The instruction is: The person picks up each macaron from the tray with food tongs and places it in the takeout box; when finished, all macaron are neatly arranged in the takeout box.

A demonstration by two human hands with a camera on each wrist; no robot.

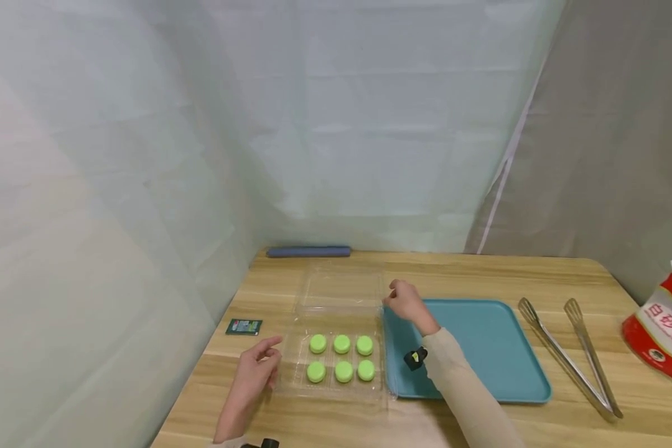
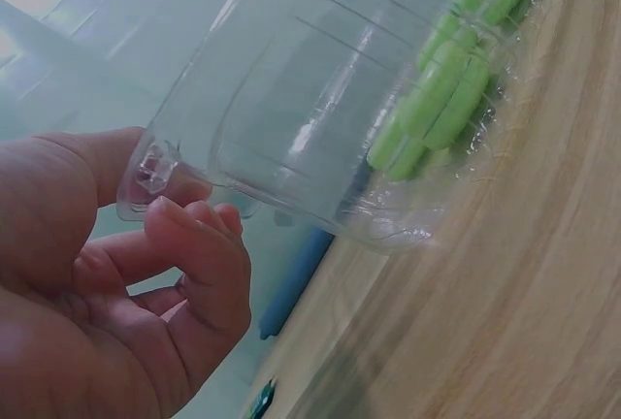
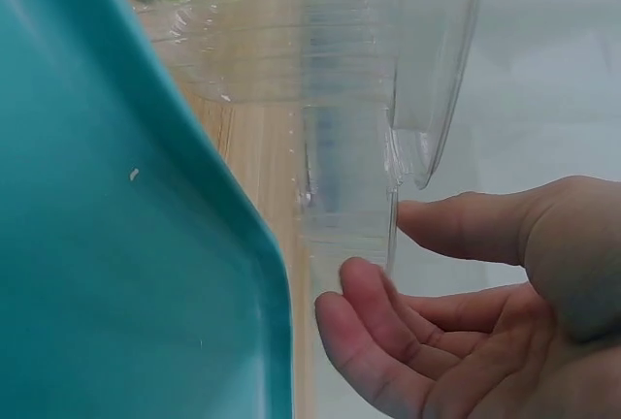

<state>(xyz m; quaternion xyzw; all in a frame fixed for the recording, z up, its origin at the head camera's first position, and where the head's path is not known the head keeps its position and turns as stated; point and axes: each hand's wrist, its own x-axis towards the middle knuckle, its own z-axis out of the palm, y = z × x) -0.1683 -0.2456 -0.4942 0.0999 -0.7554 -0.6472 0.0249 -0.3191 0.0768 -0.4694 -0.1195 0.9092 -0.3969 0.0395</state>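
Observation:
A clear plastic box [image 1: 291, 354] stands on the table with its transparent lid [image 1: 341, 289] folded back behind it. Several green macarons [image 1: 342, 344] sit in two rows in the base. My left hand [image 1: 253, 368] is at the base's left side; in the left wrist view its thumb and fingers pinch the corner tab [image 2: 153, 169]. At the lid's right side is my right hand [image 1: 406, 300], reaching over the tray's back left corner. Its thumb and fingertips [image 3: 361, 278] lie on either side of the lid's edge in the right wrist view.
A blue-green tray [image 1: 481, 348] lies right of the box, under my right forearm. Metal tongs [image 1: 571, 361] and a red-and-white bag [image 1: 663, 323] with a white cap are farther right. A small dark packet [image 1: 243, 326] lies left; a blue roll [image 1: 308, 252] is along the back edge.

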